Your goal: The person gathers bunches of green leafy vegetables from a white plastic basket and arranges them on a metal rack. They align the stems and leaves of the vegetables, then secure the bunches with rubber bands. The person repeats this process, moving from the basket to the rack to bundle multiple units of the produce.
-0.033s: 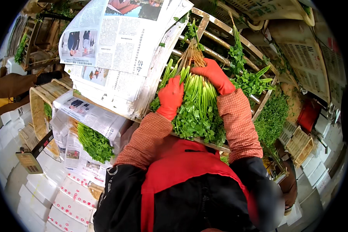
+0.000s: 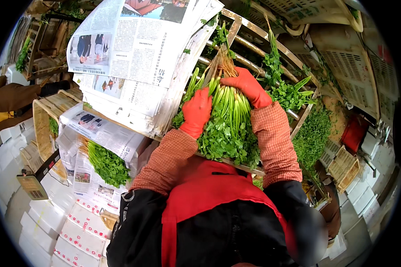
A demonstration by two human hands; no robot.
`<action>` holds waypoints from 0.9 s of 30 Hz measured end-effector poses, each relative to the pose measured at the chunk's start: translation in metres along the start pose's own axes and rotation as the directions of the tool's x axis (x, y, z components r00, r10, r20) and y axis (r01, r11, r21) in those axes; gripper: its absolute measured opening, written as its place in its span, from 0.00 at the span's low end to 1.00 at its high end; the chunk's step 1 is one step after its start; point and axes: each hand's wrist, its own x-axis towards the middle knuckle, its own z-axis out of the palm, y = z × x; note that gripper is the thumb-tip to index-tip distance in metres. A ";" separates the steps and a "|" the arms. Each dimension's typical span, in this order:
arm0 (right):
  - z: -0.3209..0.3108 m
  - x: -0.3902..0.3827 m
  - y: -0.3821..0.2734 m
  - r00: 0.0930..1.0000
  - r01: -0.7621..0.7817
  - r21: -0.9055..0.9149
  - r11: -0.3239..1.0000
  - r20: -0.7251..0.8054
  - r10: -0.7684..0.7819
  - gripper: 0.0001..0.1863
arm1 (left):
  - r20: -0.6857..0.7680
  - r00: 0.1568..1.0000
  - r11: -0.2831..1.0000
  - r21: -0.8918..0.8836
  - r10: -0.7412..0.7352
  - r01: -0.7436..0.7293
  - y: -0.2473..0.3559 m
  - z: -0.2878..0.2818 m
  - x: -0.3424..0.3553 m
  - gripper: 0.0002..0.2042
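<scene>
Ideally, both orange-gloved hands (image 2: 223, 100), holding the leafy green herb bunch (image 2: 227, 129), keep its pale-rooted stems aligned while squeezing evenly.

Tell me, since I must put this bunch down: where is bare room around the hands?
Little: the newspaper stack left of the left hand offers flat paper. Under the herb bunch and beside the right hand, greens crowd the wooden crate.
</scene>
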 end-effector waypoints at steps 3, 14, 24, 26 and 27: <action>0.006 0.002 -0.010 0.997 -0.019 0.047 0.999 0.074 0.015 0.16 | 0.218 0.974 0.981 0.171 0.057 -0.096 -0.004 0.002 -0.003 0.15; 0.008 0.000 -0.009 0.999 -0.009 -0.115 0.993 -0.040 0.004 0.15 | 0.241 0.922 0.933 0.275 -0.302 0.234 -0.004 -0.015 0.051 0.15; 0.012 -0.007 -0.014 0.999 0.004 -0.069 0.998 -0.040 -0.007 0.14 | -0.017 0.997 0.996 0.035 0.077 -0.076 -0.015 -0.015 0.034 0.07; 0.010 -0.008 -0.016 0.999 -0.031 -0.104 0.994 -0.023 0.029 0.17 | 0.053 0.980 0.981 0.012 0.193 -0.194 -0.001 -0.023 0.033 0.06; 0.011 -0.009 -0.016 0.999 -0.030 -0.181 0.983 -0.049 0.021 0.18 | 0.087 0.964 0.968 -0.004 0.251 -0.252 0.006 -0.025 0.031 0.06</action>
